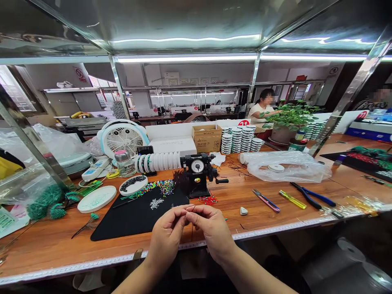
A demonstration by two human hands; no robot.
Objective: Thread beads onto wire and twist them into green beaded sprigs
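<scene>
My left hand (168, 232) and my right hand (216, 232) meet at the fingertips over the front edge of the table. Both are closed in a pinch on a thin dark strand (192, 233), whose lower end hangs between them. The fingers hide most of what they grip. Just beyond lies a black mat (122, 218) with small silvery pieces (156, 203) and many coloured beads (163, 188). Behind the hands stands a black hand-cranked winder (198, 185) with a dial and a row of white spools (162, 161). Red-tipped bits (208, 199) lie at its foot.
To the right lie thread snips (266, 200), a yellow-handled tool (292, 199) and blue-handled pliers (312, 195). A white dish (97, 199) and green thread bundles (45, 202) sit left. A fan (124, 141), a carton (207, 139) and stacked spools (237, 139) stand behind. A co-worker (260, 112) sits beyond.
</scene>
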